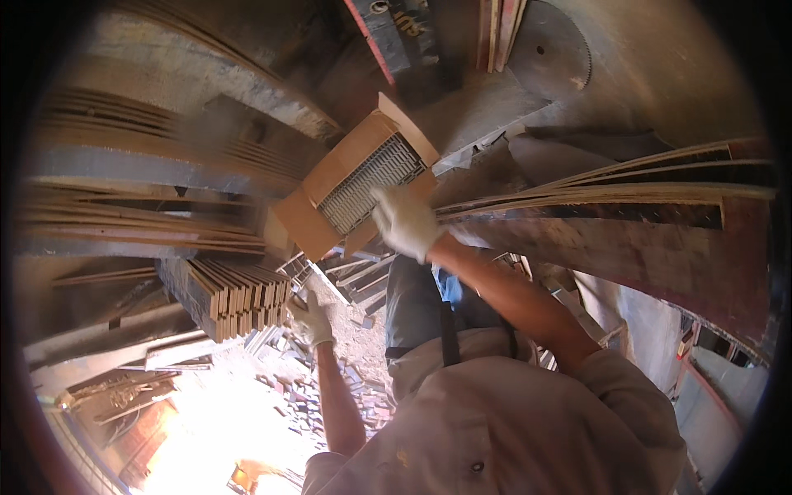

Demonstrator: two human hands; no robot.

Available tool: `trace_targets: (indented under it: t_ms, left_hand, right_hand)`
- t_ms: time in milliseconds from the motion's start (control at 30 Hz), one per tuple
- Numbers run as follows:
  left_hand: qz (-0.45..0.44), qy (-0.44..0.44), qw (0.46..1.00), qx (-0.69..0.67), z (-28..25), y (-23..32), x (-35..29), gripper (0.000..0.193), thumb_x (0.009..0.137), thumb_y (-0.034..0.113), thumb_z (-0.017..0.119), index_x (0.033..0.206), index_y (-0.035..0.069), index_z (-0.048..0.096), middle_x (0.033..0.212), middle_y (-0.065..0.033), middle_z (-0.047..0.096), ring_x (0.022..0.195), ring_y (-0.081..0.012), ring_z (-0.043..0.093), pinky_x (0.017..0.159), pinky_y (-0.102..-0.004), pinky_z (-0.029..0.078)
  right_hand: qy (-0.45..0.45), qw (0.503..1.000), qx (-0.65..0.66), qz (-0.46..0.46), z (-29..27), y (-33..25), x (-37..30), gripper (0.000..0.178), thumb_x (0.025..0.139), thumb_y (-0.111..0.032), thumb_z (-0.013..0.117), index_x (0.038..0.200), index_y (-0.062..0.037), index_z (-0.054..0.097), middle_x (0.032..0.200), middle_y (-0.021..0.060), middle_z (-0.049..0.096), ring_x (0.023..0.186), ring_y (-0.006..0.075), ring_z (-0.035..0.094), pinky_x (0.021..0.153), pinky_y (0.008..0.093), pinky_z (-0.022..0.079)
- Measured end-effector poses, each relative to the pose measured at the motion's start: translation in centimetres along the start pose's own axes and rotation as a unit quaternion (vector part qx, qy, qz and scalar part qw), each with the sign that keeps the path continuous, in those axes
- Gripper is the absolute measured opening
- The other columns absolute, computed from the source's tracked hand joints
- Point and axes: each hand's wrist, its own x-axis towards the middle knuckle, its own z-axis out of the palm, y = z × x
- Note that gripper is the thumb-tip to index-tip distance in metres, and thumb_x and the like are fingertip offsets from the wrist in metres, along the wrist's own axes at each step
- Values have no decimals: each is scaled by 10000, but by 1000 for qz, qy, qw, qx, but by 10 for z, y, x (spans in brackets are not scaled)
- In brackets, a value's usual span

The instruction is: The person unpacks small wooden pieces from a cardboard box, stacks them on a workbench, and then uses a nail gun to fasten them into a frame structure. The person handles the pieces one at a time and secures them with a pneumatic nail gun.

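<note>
An opened cardboard box (337, 165) with its flaps spread lies tilted ahead of me. Tight rows of small grey metal pieces (371, 181) fill it; their exact kind is too fine to tell. Over the box's near right side reaches my right hand (404, 221), in a pale work glove, fingers bent and touching the rows. My left hand (309, 320), gloved too, is lower left, fingers curled, beside a stack of narrow board strips (247, 301). A small ladder-like piece (295, 268) shows just beyond its fingertips. What either hand grips is hidden.
Long thin boards (148, 223) are stacked at the left, and more (594, 198) lie at the right. A round toothed saw blade (551, 51) rests at the far right. Many wood offcuts (322, 404) litter the floor below, beside a patch of glaring light.
</note>
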Motion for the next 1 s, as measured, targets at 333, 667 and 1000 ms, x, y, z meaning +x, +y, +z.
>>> trace_targets:
  t_ms: [333, 667, 1000]
  left_hand:
    - [380, -134, 915, 33, 88, 151, -8, 316, 997, 250, 601, 1216, 45, 700, 1323, -222, 640, 1230, -385, 596, 1058, -473, 463]
    - [412, -146, 895, 87, 206, 152, -42, 662, 920, 292, 612, 1518, 71, 434, 1589, -167, 412, 1466, -404, 352, 1217, -616, 217]
    - [407, -153, 900, 39, 188, 148, -42, 661, 919, 362, 656, 1487, 65, 497, 1520, -166, 506, 1403, -381, 446, 1202, -575, 276]
  right_hand:
    - [-121, 963, -179, 158, 18, 108, 68, 338, 873, -156, 678, 1139, 9, 551, 1128, 227, 662, 1053, 404, 675, 931, 487, 549]
    - [-265, 902, -207, 270, 52, 120, 98, 1304, 697, -600, 888, 1562, 109, 217, 1478, 303, 497, 1330, 399, 551, 1110, 436, 460]
    - [-347, 877, -170, 287, 39, 106, 129, 766, 652, -495, 942, 1153, 34, 704, 1143, 256, 726, 1045, 363, 721, 939, 415, 561]
